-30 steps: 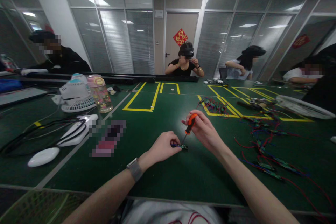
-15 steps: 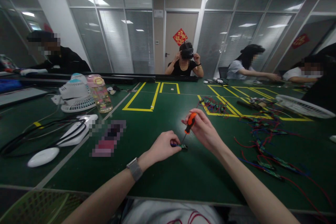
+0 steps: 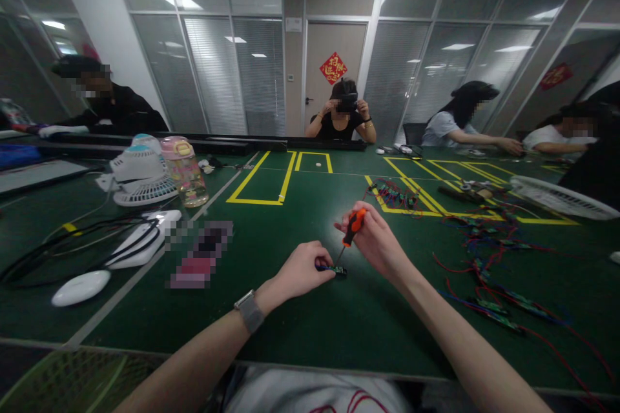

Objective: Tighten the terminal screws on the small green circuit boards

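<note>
An orange-and-black screwdriver [image 3: 354,230] tilts over a small green circuit board [image 3: 340,270].

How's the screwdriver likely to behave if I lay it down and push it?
The screwdriver should be stiff: its shaft looks thin and straight. It's probably weighted toward the handle, which is much thicker. That handle looks rounded, so a push may make it roll.

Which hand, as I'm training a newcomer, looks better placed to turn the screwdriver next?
Probably the right hand: it holds the screwdriver, pointing down at the circuit board, which the left hand holds.
</note>
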`<state>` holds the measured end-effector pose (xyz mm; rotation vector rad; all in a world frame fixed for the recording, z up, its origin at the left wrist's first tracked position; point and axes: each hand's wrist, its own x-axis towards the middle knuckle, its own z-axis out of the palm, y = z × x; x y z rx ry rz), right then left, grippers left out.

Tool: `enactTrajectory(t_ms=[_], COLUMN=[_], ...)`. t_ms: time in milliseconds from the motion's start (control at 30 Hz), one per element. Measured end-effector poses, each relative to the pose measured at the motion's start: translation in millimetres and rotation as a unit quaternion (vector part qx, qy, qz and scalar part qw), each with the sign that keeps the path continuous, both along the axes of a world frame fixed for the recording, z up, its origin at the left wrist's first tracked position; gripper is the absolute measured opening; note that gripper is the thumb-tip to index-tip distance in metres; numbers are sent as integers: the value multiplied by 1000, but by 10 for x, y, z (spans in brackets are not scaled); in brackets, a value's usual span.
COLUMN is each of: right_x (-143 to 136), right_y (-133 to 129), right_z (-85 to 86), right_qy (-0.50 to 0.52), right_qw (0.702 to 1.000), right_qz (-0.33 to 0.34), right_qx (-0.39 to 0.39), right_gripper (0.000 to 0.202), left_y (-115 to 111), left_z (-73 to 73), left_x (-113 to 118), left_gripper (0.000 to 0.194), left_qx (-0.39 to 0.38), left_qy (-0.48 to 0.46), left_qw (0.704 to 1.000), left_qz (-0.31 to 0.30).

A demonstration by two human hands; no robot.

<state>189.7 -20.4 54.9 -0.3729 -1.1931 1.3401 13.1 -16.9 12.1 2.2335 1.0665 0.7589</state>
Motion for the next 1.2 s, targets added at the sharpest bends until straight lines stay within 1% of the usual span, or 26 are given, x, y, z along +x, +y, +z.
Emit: enactTrajectory(t_ms=[167,300,433,567,700,767,1033,1200], right_x=[18,30,18,8,8,5,0,30], right_y=[-4,-4,-15,-22,-26,-31,-55,-51], right_z=[-1,-14,-11,8,30,41,79,84], right_qy=[-2,-23,-23,-24,-17,-9,3,-2], right_qw=[1000,1000,1000,999,1000,1000,999,999], right_qz=[-17,-17,-17,-24,-14,-18,-36,-31], right_qx=[-2,-7,-4,-6,-17,-18,-24,-23], right_gripper=[13,21,27,24,18,15,16,14], left_y=[1,2,-4,-12,-11,-10,-6,-6], left_z=[17,17,20,30,32,35,36,20], left_x=[-1,-1,3,1,-1,-2,0,1], left_gripper=[7,7,6,6,6,7,7,6], left_qx=[4,6,3,5,7,6,12,8], left_qy=[6,10,14,17,16,18,20,13], left_qw=[1000,1000,1000,1000,1000,1000,1000,1000], left_qz=[-1,0,1,-2,-4,-2,-3,-2])
